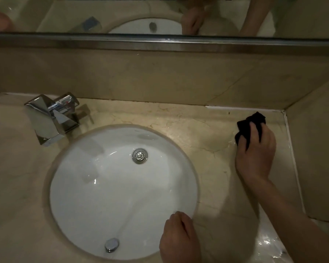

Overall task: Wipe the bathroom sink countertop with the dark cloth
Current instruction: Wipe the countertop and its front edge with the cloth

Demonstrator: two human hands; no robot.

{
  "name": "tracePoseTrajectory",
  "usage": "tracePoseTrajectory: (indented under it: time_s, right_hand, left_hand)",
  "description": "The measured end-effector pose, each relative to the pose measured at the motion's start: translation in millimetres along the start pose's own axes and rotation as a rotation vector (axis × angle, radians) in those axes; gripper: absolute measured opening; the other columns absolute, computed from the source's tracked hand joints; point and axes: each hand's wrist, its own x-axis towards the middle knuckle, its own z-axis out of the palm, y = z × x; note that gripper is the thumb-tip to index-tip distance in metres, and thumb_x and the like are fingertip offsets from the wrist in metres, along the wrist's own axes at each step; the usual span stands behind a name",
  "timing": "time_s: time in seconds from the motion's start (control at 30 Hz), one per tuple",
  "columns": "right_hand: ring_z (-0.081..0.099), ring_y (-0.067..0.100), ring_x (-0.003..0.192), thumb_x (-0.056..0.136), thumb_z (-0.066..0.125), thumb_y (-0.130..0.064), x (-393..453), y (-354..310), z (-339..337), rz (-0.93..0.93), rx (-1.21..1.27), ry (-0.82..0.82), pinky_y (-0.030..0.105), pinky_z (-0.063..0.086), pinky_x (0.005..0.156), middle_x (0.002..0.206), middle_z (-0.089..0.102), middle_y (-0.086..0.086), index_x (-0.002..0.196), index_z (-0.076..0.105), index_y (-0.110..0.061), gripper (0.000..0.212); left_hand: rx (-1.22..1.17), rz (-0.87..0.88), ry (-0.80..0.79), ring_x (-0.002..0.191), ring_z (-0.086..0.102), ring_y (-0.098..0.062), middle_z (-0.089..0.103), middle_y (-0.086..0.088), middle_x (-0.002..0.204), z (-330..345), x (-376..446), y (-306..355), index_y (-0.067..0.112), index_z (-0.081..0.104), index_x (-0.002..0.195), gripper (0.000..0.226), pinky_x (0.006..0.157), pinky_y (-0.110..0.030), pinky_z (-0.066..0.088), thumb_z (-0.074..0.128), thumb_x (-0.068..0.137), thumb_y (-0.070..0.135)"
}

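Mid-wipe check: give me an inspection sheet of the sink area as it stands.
Surface: beige marble countertop, wet sheen near the right wall.
Job's things: dark cloth, bunched, on the countertop's back right corner.
Clutter: nothing seen.
Hands: right hand grips the cloth; left hand rests at the white basin front rim, fingers curled.
Cables: nothing seen.
Surroundings: chrome faucet back left, mirror above.

One sink (80,196), one tap (51,118), one drain (140,156) and one overflow cap (111,244). One cloth (244,128). Two hands: left (179,238), right (254,156); one mirror (46,16).
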Motion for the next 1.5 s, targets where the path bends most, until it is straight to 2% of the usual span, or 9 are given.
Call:
tracePoseTrajectory:
  time_s: [0.33, 0.43, 0.57, 0.67, 0.77, 1.13, 1.33, 1.43, 1.5]
  right_hand:
    - [0.045, 0.038, 0.131, 0.099, 0.045, -0.020, -21.1, -130.5, 53.9, -0.205, 0.087, -0.104, 0.049, 0.035, 0.113, 0.143, 0.050, 0.021, 0.139, 0.053, -0.003, 0.044]
    - [0.047, 0.039, 0.128, 0.098, 0.039, -0.024, -20.9, -156.6, 65.3, -0.229, 0.093, -0.116, 0.048, 0.036, 0.112, 0.141, 0.052, 0.021, 0.137, 0.054, -0.003, 0.047]
    - [0.048, 0.042, 0.125, 0.097, 0.041, -0.024, -23.3, -181.1, 79.8, -0.259, 0.116, -0.099, 0.048, 0.035, 0.110, 0.137, 0.053, 0.025, 0.135, 0.055, 0.001, 0.047]
    - [0.047, 0.044, 0.123, 0.097, 0.039, -0.025, -25.2, -205.9, 93.1, -0.290, 0.132, -0.130, 0.046, 0.031, 0.110, 0.137, 0.052, 0.027, 0.136, 0.055, 0.002, 0.050]
    - [0.045, 0.043, 0.125, 0.096, 0.037, -0.026, -30.5, -240.5, 105.2, -0.319, 0.150, -0.185, 0.044, 0.029, 0.110, 0.139, 0.051, 0.026, 0.138, 0.054, 0.000, 0.052]
    - [0.042, 0.037, 0.129, 0.094, 0.049, -0.010, -26.5, -353.9, 141.6, -0.515, 0.231, -0.408, 0.043, 0.032, 0.111, 0.143, 0.050, 0.017, 0.142, 0.054, -0.007, 0.048]
    - [0.052, 0.031, 0.113, 0.087, 0.051, -0.010, -83.3, -352.5, 116.1, -0.874, 0.229, -0.651, 0.037, 0.043, 0.092, 0.125, 0.062, 0.008, 0.125, 0.067, -0.013, 0.042]
    - [0.053, 0.021, 0.116, 0.098, 0.044, -0.017, -104.4, -329.2, 95.0, -0.794, 0.304, -0.720, 0.036, 0.043, 0.101, 0.129, 0.061, -0.003, 0.133, 0.060, -0.020, 0.038]
    - [0.056, 0.021, 0.114, 0.098, 0.046, -0.018, -89.4, -324.2, 85.4, -0.680, 0.386, -0.571, 0.034, 0.043, 0.102, 0.127, 0.063, -0.002, 0.132, 0.061, -0.020, 0.037]
  left_hand:
    - [-0.165, 0.034, -0.321, 0.057, 0.051, -0.003, 0.051, 0.009, 0.060, -16.0, 2.8, -15.5, 0.029, 0.051, 0.062, 0.031, 0.047, -0.017, 0.027, 0.041, 0.091, 0.032]
    - [-0.249, 0.023, -0.375, 0.075, 0.061, 0.003, 0.066, 0.018, 0.079, -37.2, 28.2, -52.0, 0.039, 0.059, 0.087, 0.028, 0.072, -0.024, 0.050, 0.033, 0.094, 0.046]
    - [-0.298, 0.114, 0.050, 0.107, 0.063, -0.014, 0.059, 0.019, 0.118, -104.3, 115.9, -138.2, 0.037, 0.062, 0.113, 0.029, 0.096, -0.023, 0.042, 0.039, 0.096, 0.042]
    - [0.001, 0.143, 0.199, 0.132, 0.045, -0.032, 0.048, -0.012, 0.143, -154.3, 190.5, -204.1, 0.008, 0.053, 0.136, 0.056, 0.111, -0.040, 0.034, 0.045, 0.090, 0.038]
    - [0.147, 0.116, 0.174, 0.142, 0.033, -0.035, 0.039, -0.019, 0.152, -177.1, 223.9, -240.6, 0.000, 0.041, 0.146, 0.074, 0.116, -0.048, 0.029, 0.041, 0.086, 0.043]
    - [0.038, 0.173, 0.164, 0.145, 0.030, -0.031, 0.034, -0.008, 0.158, -172.0, 228.1, -260.9, 0.011, 0.044, 0.147, 0.062, 0.118, -0.044, 0.026, 0.043, 0.088, 0.031]
    - [0.037, 0.191, 0.192, 0.143, 0.035, -0.031, 0.037, -0.009, 0.157, -173.2, 229.6, -261.7, 0.012, 0.045, 0.146, 0.062, 0.116, -0.041, 0.027, 0.045, 0.088, 0.031]
    - [0.048, 0.184, 0.183, 0.144, 0.034, -0.030, 0.037, -0.007, 0.157, -173.1, 228.6, -261.9, 0.013, 0.045, 0.147, 0.062, 0.115, -0.042, 0.028, 0.045, 0.087, 0.032]
    - [0.054, 0.187, 0.182, 0.144, 0.034, -0.029, 0.037, -0.007, 0.157, -173.0, 229.4, -261.6, 0.013, 0.045, 0.146, 0.062, 0.115, -0.043, 0.029, 0.046, 0.087, 0.031]
